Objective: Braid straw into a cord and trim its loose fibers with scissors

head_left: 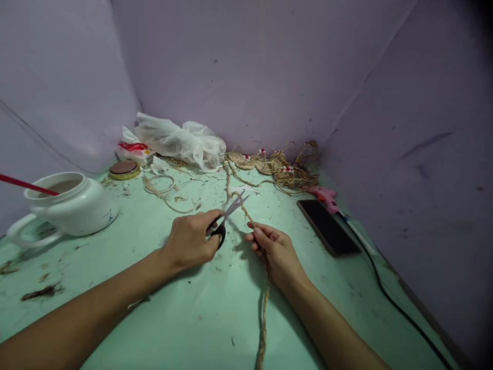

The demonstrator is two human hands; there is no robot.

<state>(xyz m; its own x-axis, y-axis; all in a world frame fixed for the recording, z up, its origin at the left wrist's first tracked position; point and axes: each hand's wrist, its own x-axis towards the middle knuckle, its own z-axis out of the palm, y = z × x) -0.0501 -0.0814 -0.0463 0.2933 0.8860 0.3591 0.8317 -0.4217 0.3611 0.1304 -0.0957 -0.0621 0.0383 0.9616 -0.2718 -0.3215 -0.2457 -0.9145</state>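
Observation:
My left hand (192, 236) is closed around the black handles of a pair of scissors (232, 206). The scissor blades are parted and point up and to the right, at a braided natural-fibre cord (265, 308). Between thumb and fingers, my right hand (276, 252) pinches this cord. From there it hangs toward the near edge of the view, and its other part runs past the blades toward the back of the table. Whether the blades touch the cord I cannot tell.
On the green table (185, 318), a white pot (84, 205) holds a red stick. Behind lie a plastic bag (185, 141), a round tin (124, 170) and coiled cord pieces (277, 167) with red-and-white beads. A phone (327, 226) and a pink glue gun (325, 196) with a black cable sit right.

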